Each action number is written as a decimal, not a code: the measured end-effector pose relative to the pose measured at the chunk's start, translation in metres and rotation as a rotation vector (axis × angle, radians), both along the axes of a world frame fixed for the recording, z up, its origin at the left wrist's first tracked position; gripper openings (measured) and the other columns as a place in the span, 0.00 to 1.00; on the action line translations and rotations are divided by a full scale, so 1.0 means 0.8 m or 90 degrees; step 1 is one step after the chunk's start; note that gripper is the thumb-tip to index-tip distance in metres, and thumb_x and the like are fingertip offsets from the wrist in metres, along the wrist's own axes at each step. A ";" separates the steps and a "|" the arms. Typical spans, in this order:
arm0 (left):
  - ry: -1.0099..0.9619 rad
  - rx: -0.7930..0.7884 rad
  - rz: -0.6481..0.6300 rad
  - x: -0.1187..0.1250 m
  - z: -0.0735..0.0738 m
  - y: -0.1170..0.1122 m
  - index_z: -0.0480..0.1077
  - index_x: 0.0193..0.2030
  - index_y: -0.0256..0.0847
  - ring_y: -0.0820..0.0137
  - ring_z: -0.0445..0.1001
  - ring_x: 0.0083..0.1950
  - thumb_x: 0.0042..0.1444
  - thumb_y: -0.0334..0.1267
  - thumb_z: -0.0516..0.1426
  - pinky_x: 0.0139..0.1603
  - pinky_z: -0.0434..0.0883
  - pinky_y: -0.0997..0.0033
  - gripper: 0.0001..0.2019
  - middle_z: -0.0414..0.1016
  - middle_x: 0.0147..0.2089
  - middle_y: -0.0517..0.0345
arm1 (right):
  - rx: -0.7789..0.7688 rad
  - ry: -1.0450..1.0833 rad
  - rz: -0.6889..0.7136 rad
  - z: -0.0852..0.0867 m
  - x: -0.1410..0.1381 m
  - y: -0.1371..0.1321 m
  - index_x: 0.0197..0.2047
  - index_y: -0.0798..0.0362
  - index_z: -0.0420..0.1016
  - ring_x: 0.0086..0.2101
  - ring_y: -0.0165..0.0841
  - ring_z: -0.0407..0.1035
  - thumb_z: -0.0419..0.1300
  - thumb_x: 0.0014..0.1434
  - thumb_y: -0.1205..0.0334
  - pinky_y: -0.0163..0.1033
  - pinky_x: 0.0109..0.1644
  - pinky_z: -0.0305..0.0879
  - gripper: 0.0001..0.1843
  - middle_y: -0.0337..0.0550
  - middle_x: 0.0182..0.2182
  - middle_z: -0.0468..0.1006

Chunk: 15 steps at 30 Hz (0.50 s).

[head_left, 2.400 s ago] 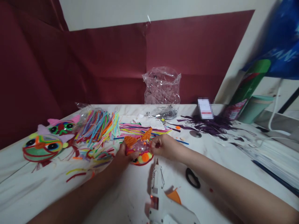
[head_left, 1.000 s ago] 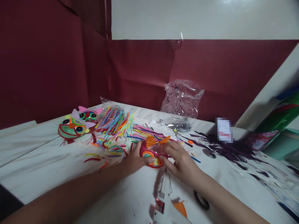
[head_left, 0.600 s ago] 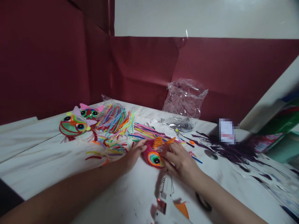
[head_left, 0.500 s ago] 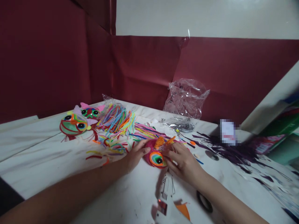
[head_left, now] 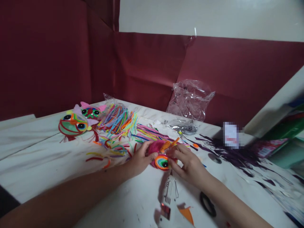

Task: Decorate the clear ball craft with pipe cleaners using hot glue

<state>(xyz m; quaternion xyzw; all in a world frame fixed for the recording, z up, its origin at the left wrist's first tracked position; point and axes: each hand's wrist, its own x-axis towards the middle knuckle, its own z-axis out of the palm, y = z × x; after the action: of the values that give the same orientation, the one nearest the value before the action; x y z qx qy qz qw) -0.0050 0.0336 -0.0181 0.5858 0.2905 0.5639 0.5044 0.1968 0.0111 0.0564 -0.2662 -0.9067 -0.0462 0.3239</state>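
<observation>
Between my hands is a magenta yarn-wrapped ornament (head_left: 155,146) with a rainbow-ringed black eye facing me. My left hand (head_left: 143,158) grips its left side, with the thumb on the front by the eye. On its right side, the fingers of my right hand (head_left: 186,160) are pinched against the edge of the eye. An orange fuzzy strip (head_left: 174,143) sticks up from the top, near my right fingers. Just below the ornament lies a white glue gun (head_left: 168,193), its nozzle end close to the ornament. My right hand hides the ornament's far side.
Two finished-looking animal faces (head_left: 74,126) lie at the left. Colourful pipe cleaners (head_left: 118,118) spread behind my left hand. A clear plastic bag (head_left: 190,99) stands at the back. Purple strips (head_left: 235,156), a black tape ring (head_left: 207,204) and an orange felt piece (head_left: 186,215) lie rightward.
The ornament has tipped and turned slightly in my hands, so its eye sits a little further right and looks flatter. My left thumb has moved nearer the eye.
</observation>
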 end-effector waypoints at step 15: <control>0.100 -0.029 0.137 -0.007 0.021 -0.015 0.68 0.51 0.41 0.58 0.71 0.53 0.50 0.41 0.62 0.54 0.68 0.58 0.21 0.74 0.50 0.50 | -0.066 0.072 0.006 -0.015 -0.005 0.000 0.42 0.54 0.66 0.37 0.37 0.66 0.57 0.59 0.66 0.42 0.39 0.67 0.07 0.47 0.35 0.71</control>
<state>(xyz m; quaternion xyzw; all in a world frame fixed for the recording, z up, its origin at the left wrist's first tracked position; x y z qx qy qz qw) -0.0110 0.0220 -0.0014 0.5821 0.4028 0.5604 0.4300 0.1926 0.0112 0.0444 -0.2804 -0.8894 0.0179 0.3607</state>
